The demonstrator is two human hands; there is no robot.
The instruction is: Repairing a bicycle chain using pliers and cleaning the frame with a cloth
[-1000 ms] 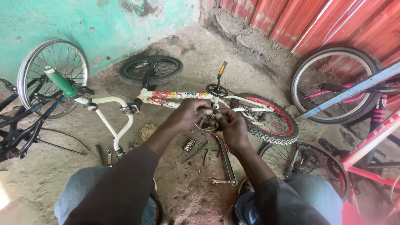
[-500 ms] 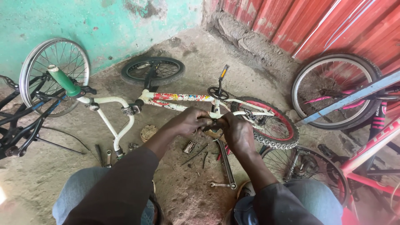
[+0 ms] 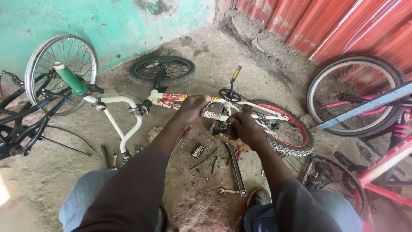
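Note:
A small white bicycle [image 3: 169,99] lies on its side on the dirt floor in front of me. Its red-rimmed rear wheel [image 3: 286,131] is to the right and its black front wheel [image 3: 161,69] is farther back. My left hand [image 3: 192,110] is raised over the frame and pinches a thin metal ring [image 3: 216,110]. My right hand [image 3: 245,130] grips a small dark metal part [image 3: 219,128] just below the ring. The crank with its orange-tipped pedal [image 3: 233,80] sticks up behind my hands.
A long wrench [image 3: 236,168], a small spanner [image 3: 230,191] and several loose bits [image 3: 198,150] lie on the floor between my knees. A silver wheel [image 3: 60,71] and black frame [image 3: 19,118] stand left. More wheels [image 3: 356,95] and a red frame [image 3: 388,169] crowd the right.
My hands were together over the part. Now my left hand has lifted up and to the left with the ring, and my right hand stays low on the dark part.

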